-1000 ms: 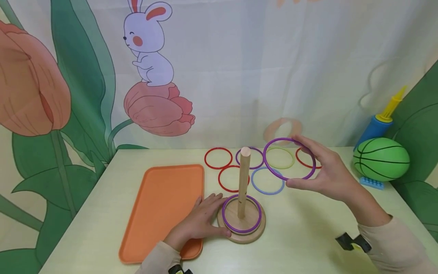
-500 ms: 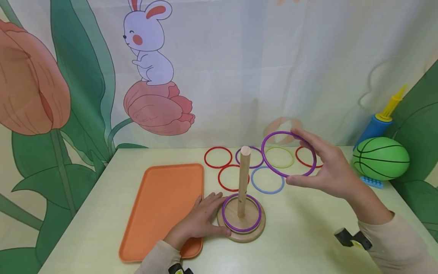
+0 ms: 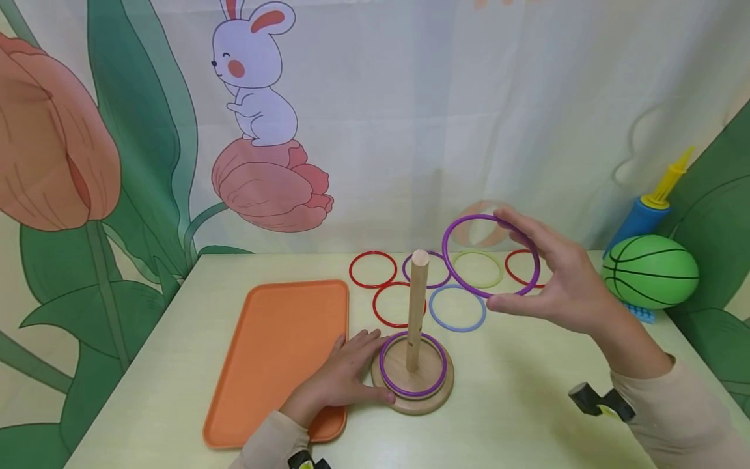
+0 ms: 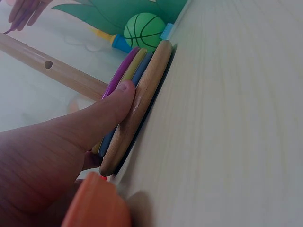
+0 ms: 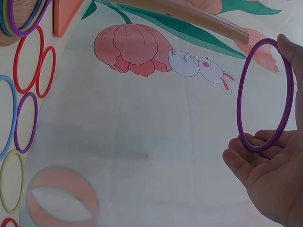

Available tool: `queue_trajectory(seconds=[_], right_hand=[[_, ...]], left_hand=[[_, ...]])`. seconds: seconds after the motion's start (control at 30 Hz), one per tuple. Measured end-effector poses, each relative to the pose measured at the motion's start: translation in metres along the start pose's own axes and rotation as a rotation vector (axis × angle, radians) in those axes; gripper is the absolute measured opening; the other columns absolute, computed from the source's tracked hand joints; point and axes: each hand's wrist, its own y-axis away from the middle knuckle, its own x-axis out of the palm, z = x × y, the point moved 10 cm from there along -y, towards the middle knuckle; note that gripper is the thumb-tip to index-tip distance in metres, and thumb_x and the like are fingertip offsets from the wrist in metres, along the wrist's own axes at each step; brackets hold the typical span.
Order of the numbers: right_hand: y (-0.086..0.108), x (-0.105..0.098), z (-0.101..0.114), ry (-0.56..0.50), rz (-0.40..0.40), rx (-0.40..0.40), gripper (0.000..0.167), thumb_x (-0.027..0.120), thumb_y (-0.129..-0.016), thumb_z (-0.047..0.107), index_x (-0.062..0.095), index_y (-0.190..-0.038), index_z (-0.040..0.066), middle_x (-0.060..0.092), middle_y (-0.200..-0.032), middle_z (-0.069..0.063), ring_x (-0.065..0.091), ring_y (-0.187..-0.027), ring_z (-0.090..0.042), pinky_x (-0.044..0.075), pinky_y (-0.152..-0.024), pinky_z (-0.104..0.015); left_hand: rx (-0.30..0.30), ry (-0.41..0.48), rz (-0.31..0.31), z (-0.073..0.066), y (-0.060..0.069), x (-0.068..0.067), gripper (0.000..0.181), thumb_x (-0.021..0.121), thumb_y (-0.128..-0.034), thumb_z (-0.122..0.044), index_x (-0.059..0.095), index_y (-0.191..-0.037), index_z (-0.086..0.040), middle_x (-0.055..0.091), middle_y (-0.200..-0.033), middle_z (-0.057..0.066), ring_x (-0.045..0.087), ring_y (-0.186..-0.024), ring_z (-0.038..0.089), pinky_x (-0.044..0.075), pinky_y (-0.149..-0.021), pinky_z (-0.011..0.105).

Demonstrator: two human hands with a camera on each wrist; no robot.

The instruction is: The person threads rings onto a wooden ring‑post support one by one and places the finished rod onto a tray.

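Observation:
My left hand (image 3: pixel 346 374) holds the left rim of a ring-toss stand, a round wooden base (image 3: pixel 424 407) with an upright peg (image 3: pixel 418 299). The thumb lies against the base edge and the stacked rings in the left wrist view. Purple (image 4: pixel 120 71), yellow (image 4: pixel 134 65) and blue (image 4: pixel 142 68) rings lie stacked around the peg. My right hand (image 3: pixel 565 286) pinches a purple ring (image 3: pixel 446 260) between thumb and fingers. That ring is tilted in the air, to the right of the peg and apart from it.
Behind the stand lie red (image 3: pixel 373 270), purple (image 3: pixel 404 279), blue (image 3: pixel 458 330) and yellow-green (image 3: pixel 477 286) rings, with more red ones. An orange tray (image 3: pixel 281 345) lies left. A green ball (image 3: pixel 650 272), blue brick (image 3: pixel 643 313) and blue-yellow pump (image 3: pixel 644 215) stand at the right.
My right hand has lifted the purple ring a little higher and slightly to the left. The left hand and the stand have stayed in place.

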Motion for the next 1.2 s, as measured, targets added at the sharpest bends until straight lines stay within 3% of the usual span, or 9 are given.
queue_trajectory(seconds=[0.3, 0.4, 0.8, 1.07, 1.2], right_hand=[[-0.011, 0.001, 0.015, -0.035, -0.001, -0.061, 0.117, 0.1, -0.055, -0.007, 0.047, -0.158, 0.005, 0.054, -0.157, -0.006, 0.054, -0.138, -0.008, 0.045, -0.11, -0.018], [-0.014, 0.005, 0.021, -0.06, 0.001, -0.092, 0.116, 0.1, -0.053, -0.007, 0.047, -0.157, 0.002, 0.055, -0.155, -0.013, 0.054, -0.138, -0.009, 0.045, -0.111, -0.02], [-0.027, 0.022, 0.036, -0.085, 0.032, -0.179, 0.114, 0.104, -0.055, 0.01, 0.049, -0.155, 0.0, 0.057, -0.149, -0.014, 0.051, -0.137, -0.018, 0.046, -0.111, -0.025], [-0.028, 0.035, 0.035, -0.01, 0.075, -0.123, 0.116, 0.105, -0.056, 0.012, 0.049, -0.156, 0.004, 0.058, -0.151, -0.009, 0.054, -0.134, -0.019, 0.047, -0.107, -0.024], [-0.026, 0.04, 0.034, 0.013, 0.099, -0.108, 0.117, 0.105, -0.056, 0.014, 0.048, -0.157, 0.005, 0.057, -0.153, -0.009, 0.057, -0.13, -0.027, 0.049, -0.106, -0.029]], left_hand=[[0.002, 0.003, -0.001, 0.0, 0.001, 0.0, 0.1, 0.087, -0.0798, -0.061, 0.045, -0.161, -0.019, 0.034, -0.17, 0.016, 0.022, -0.159, 0.04, 0.001, -0.126, 0.066], [0.001, 0.002, -0.002, 0.0, 0.001, 0.0, 0.1, 0.087, -0.0796, -0.061, 0.045, -0.161, -0.019, 0.034, -0.17, 0.015, 0.022, -0.159, 0.04, 0.001, -0.126, 0.066], [-0.003, 0.0, 0.001, 0.001, 0.0, 0.0, 0.101, 0.087, -0.0796, -0.061, 0.044, -0.161, -0.02, 0.034, -0.17, 0.015, 0.022, -0.159, 0.039, 0.001, -0.127, 0.066], [-0.005, -0.003, 0.006, 0.0, 0.001, 0.0, 0.101, 0.086, -0.0798, -0.062, 0.043, -0.162, -0.02, 0.033, -0.17, 0.014, 0.022, -0.159, 0.039, 0.001, -0.127, 0.065], [-0.012, 0.003, 0.01, 0.001, 0.001, 0.0, 0.101, 0.086, -0.0795, -0.062, 0.043, -0.162, -0.021, 0.033, -0.17, 0.014, 0.021, -0.16, 0.039, 0.001, -0.127, 0.065]])
